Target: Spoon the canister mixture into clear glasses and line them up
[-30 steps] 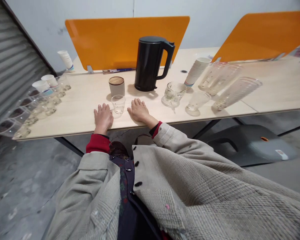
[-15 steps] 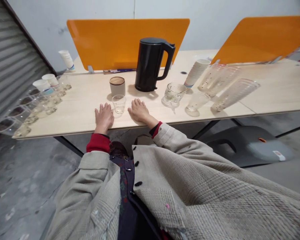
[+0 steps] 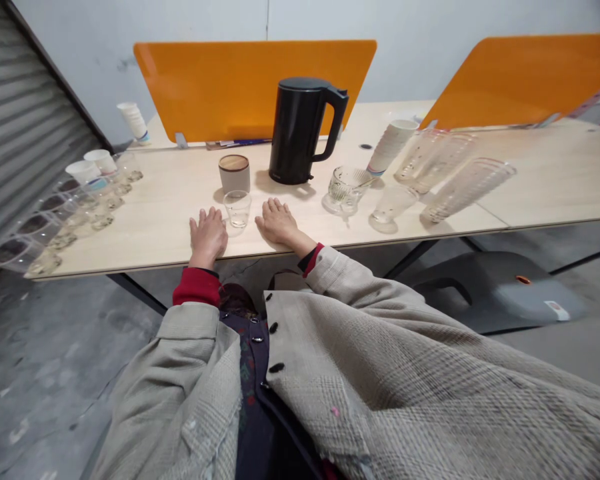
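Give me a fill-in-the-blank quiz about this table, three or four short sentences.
The left hand and right hand lie palm ____ on the tabletop beside the small clear glass. The black kettle has its handle on the ____ side. The small canister has a ____ lid. The dividers behind the table are ____.
down, right, wooden, orange.

two hands, one left hand (image 3: pixel 208 233) and one right hand (image 3: pixel 277 221), one short glass (image 3: pixel 237 209), one lidded jar (image 3: pixel 234 173), one black kettle (image 3: pixel 297 131), two orange dividers (image 3: pixel 253 90), two stacks of paper cups (image 3: pixel 390 148).
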Demonstrator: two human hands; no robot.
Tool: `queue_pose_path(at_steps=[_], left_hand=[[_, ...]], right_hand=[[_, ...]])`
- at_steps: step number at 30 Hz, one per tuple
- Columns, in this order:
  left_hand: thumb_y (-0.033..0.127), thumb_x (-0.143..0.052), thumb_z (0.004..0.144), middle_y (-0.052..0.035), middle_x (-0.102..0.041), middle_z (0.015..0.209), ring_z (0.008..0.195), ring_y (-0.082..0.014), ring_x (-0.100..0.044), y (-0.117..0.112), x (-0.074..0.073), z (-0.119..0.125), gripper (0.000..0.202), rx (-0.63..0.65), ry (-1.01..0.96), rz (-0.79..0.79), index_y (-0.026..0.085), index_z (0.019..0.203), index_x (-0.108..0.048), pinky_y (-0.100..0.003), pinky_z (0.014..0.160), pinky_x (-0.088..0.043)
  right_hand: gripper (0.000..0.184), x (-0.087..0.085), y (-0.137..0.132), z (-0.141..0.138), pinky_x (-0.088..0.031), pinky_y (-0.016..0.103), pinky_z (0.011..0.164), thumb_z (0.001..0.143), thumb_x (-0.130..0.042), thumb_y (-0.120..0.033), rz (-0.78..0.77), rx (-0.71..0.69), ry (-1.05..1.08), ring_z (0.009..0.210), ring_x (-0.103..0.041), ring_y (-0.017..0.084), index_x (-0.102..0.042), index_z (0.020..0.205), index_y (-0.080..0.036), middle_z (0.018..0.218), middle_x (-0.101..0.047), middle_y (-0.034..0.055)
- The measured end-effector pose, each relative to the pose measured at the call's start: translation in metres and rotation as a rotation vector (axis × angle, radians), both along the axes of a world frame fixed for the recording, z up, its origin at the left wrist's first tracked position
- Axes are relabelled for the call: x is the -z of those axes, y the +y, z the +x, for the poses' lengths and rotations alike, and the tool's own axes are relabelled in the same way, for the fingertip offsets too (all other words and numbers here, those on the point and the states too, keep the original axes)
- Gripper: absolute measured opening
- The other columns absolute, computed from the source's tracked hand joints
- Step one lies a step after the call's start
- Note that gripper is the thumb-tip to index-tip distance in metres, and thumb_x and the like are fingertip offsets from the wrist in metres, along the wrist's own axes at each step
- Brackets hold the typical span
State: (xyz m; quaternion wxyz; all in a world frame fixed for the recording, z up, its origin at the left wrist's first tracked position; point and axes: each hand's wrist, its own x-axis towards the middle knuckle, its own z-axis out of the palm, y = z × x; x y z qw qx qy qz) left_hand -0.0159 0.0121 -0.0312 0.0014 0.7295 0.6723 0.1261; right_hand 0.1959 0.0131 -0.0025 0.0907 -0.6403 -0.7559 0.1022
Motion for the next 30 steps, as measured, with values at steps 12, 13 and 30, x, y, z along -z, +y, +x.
queue_pose_path(at_steps=[12,13,30], left_hand=[[0.032,-0.022,0.111,-0.0093,-0.039,0.181,0.17,-0.0353,-0.027,-0.0027,-0.0048,0.0023,0.063,0.001,0.04,-0.012,0.017,0.168,-0.046,-0.065,0.139,-0.019],[0.032,-0.022,0.111,-0.0095,-0.039,0.181,0.17,-0.0351,-0.027,-0.0027,-0.0047,0.0023,0.063,0.0,0.041,-0.008,0.016,0.168,-0.046,-0.065,0.139,-0.019],[0.032,-0.022,0.111,-0.0105,-0.042,0.179,0.17,-0.0356,-0.028,0.0015,0.0028,0.0007,0.063,0.005,0.029,0.024,0.017,0.167,-0.048,-0.066,0.139,-0.017]], right_hand=[[0.074,0.0015,0.001,-0.0002,-0.013,0.054,0.141,0.111,-0.031,-0.039,0.009,-0.004,-0.005,0.173,-0.017,0.036,-0.029,0.171,0.005,0.184,-0.022,0.0246],[0.074,0.0025,0.0018,0.0001,-0.013,0.054,0.141,0.111,-0.031,-0.039,0.011,-0.003,-0.002,0.174,-0.017,0.036,-0.03,0.171,0.004,0.184,-0.022,0.0246],[0.074,0.0021,0.0014,-0.0004,-0.014,0.055,0.141,0.111,-0.032,-0.038,0.009,-0.002,-0.01,0.174,-0.017,0.036,-0.029,0.171,0.005,0.184,-0.022,0.0248]])
